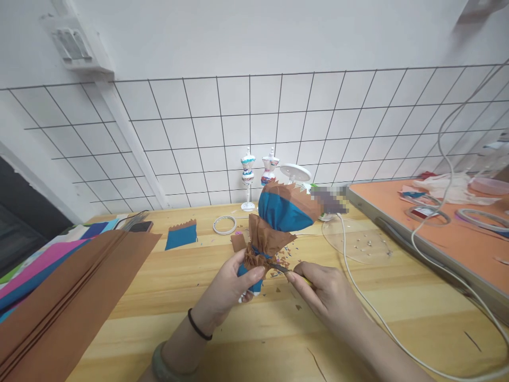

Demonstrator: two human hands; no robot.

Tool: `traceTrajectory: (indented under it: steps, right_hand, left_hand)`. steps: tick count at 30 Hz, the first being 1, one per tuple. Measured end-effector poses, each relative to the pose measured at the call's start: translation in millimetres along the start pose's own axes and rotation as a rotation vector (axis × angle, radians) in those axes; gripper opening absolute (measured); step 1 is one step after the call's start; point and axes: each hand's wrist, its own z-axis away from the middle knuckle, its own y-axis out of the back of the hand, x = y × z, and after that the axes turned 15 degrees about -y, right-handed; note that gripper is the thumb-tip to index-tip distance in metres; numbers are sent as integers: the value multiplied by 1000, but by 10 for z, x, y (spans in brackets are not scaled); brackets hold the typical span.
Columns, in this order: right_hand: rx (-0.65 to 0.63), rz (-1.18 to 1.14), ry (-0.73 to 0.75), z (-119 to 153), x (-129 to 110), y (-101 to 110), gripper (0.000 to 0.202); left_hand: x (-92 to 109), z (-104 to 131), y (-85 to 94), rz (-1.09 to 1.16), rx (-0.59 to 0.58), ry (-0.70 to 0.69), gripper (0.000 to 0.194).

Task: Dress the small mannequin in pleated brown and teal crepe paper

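Note:
My left hand is wrapped round a small form dressed in gathered brown and blue fabric, held above the table. Bits of white show under my fingers at its lower end. My right hand grips a slim dark-tipped tool with a yellow handle; its tip meets the gathered brown folds beside my left thumb. Just beyond, a puffed blue piece with a zigzag brown edge rises; whether it joins the held form I cannot tell. Small fabric scraps lie scattered behind the tool.
Brown cloth and coloured fabrics cover the left side. A blue-brown swatch, a tape ring and two mini dress forms stand or lie farther back. A white cable crosses the right, beside an orange-topped surface.

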Motion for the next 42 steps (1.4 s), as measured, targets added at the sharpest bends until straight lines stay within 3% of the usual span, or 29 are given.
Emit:
traceTrajectory:
  steps: [27, 42]
  right_hand:
    - [21, 44, 55, -8, -6, 30, 36]
    - [-52, 0, 2, 4, -24, 61, 38]
  left_hand:
    - [-24, 2, 4, -101, -44, -19, 50]
    - [62, 11, -5, -189, -79, -1, 53]
